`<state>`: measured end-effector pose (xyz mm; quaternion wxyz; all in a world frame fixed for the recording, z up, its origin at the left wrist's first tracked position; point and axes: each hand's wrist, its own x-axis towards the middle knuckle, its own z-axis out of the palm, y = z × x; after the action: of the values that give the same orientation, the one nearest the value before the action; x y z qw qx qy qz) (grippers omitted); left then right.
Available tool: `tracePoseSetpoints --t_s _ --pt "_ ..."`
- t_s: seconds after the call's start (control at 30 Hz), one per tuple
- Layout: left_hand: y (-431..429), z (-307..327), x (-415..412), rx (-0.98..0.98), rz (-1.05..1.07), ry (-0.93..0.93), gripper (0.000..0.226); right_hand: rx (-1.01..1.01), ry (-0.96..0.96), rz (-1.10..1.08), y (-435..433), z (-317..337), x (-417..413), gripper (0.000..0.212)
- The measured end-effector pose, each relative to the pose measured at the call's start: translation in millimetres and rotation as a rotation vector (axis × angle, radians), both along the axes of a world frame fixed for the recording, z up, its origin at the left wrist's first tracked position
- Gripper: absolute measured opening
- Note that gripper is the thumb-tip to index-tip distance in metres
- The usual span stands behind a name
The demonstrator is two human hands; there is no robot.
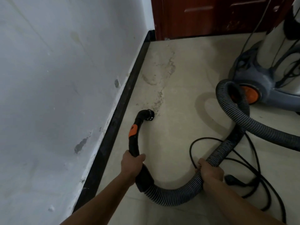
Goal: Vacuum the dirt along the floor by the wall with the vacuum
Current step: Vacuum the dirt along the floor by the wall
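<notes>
Left grip (132, 163) wrapped around black nozzle handle (133, 140); nozzle mouth (150, 114) ahead, on dirt streak (159, 98) near baseboard (120, 111). Right grip (209, 172) clamped on ribbed hose (175, 192); vacuum canister (267, 75) beyond.

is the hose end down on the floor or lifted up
Down. The nozzle at the end of the black handle sits at the floor, at the near end of the dirt trail; actual contact cannot be told.

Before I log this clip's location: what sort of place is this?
Probably an indoor room or hallway under cleaning: pale tiled floor with dirt streaks, scuffed white wall with black skirting board, dark red wooden door, and a canister vacuum.
</notes>
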<state>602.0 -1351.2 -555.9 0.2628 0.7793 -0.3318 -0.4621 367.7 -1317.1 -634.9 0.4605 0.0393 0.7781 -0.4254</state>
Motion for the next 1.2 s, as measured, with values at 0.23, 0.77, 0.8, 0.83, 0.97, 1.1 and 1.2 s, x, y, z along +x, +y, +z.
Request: tracePoseSetpoints --t_s 0.23,0.77,0.8,0.83,0.97,1.1,1.2 --pt "-10.0 -6.0 -4.0 -0.016 0.022 0.002 0.031 0.016 0.017 0.038 1.9 2.4 -9.4 0.03" --pt "-31.7 -17.2 26.2 -0.069 0.242 -0.089 0.034 -0.014 -0.025 0.009 -10.3 -1.7 10.1 0.05" --pt "-43.5 -17.7 24.9 -0.073 0.222 -0.115 0.035 -0.018 -0.028 0.007 -12.0 -2.3 8.6 0.053" --pt "-55.6 -17.6 24.0 -0.076 0.198 -0.138 0.035 -0.025 -0.035 0.003 -14.1 -3.2 6.7 0.056" --pt "-101.3 -14.1 24.3 -0.062 0.122 -0.188 0.045 -0.069 -0.111 -0.002 -25.9 -4.1 0.3 0.067" --pt "-98.9 -13.7 33.9 -0.019 0.074 -0.231 0.049 -0.092 -0.116 0.029 -30.0 -5.9 4.5 0.068" --pt "-63.2 -19.0 32.2 -0.033 0.033 -0.25 0.033 -0.069 -0.046 0.051 -26.1 -7.5 11.0 0.072"
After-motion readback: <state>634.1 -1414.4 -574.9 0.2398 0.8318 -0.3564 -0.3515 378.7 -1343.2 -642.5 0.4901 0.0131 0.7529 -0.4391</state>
